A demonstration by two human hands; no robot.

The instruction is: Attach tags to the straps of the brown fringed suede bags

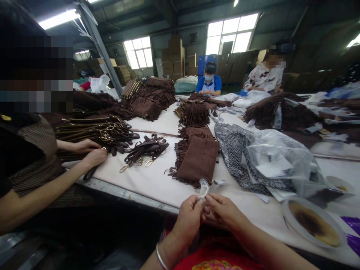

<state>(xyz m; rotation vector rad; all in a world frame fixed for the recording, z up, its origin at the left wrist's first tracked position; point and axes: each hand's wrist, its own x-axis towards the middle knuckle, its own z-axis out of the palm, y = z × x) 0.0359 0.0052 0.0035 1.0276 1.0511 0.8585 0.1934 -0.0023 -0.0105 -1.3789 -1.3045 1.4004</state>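
Observation:
My left hand [189, 214] and my right hand [223, 210] meet at the table's front edge, fingers pinched together. Between them is a small twisted piece of clear plastic film [203, 188], its loop sticking up from the fingertips. Whether it is attached to anything is hidden by my fingers. Just beyond lies a brown fringed pouch [199, 159], flat on top of other brown fringed pieces. Its near corner is close to the plastic, and I cannot tell whether they touch.
At left, a co-worker's hands [94, 153] handle dark straps. Straps with gold clasps [146, 150] lie nearby. To the right are patterned cloth [236, 157], a clear plastic bag [281, 157] and a round, brown-stained dish [313, 221]. Pouch piles [153, 97] and other people are farther back.

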